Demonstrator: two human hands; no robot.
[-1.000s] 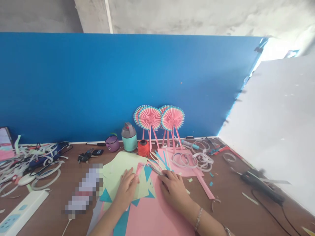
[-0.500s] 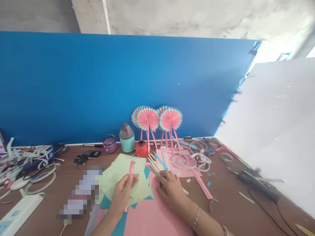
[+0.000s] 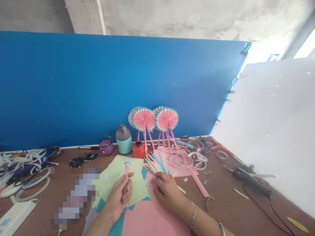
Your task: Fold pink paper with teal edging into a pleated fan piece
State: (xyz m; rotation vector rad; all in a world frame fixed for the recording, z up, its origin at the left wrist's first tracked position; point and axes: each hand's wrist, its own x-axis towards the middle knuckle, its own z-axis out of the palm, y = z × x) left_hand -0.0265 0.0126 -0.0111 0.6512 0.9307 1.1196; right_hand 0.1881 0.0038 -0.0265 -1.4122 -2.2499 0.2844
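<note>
Left hand gripping pink strip; right hand on scissors.

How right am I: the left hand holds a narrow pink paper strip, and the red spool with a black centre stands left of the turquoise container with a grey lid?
Not quite: the head view shows the red spool to the right of the turquoise container. The left hand does hold the pink paper strip.

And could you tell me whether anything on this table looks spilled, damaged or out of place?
Only untidiness: paper scraps lie loose on the table, right of the pink paper, and at the far left white strips tangle with dark cords. The round pink fans stand neatly before the blue panel; no spill shows.
</note>
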